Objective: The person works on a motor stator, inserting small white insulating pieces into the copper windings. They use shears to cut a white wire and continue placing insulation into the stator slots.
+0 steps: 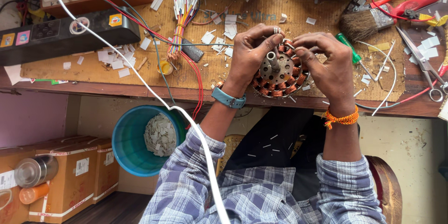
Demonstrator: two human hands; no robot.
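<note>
A round motor stator (280,75) with copper wire coils around its rim and a metal hub with a short shaft rests at the near edge of the wooden workbench (140,77). My left hand (249,53) grips its left upper side, fingers curled over the coils. My right hand (326,63) holds its right side, fingertips pinching at the top of the windings where small white sleeve ends (276,30) stick up. A blue watch sits on my left wrist, an orange thread band on my right.
A bundle of coloured sleeved wires (179,18), a brush (364,22), a green screwdriver (349,49), scissors (424,63) and paper scraps lie on the bench. A black box (65,35) sits left. Below stand a blue bucket (128,144) of scraps and cardboard boxes (74,172).
</note>
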